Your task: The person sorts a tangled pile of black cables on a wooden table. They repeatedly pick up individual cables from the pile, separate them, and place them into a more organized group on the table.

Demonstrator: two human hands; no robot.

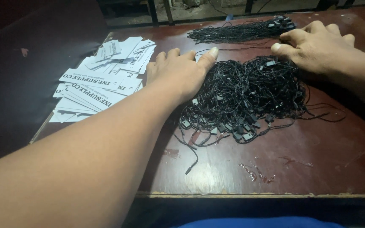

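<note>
Head view is showing the left hand (178, 71) lying flat, fingers spread, against the left edge of a tangled heap of black tag strings (250, 99) mid-desk (317, 169); the right hand (317, 44) is resting at its far edge, fingers curled, pinching nothing visible. White paper tags (100, 84) are lying left.

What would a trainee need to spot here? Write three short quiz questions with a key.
1. True or false: the left hand rests on the near tangle of black cords.
2. What lies left of the left hand: A) white paper tags, B) scissors, C) a box?
3. Which hand is nearest the straight bundle of cords at the far edge of the table?

Key: 1 true; 2 A; 3 the right hand.
</note>
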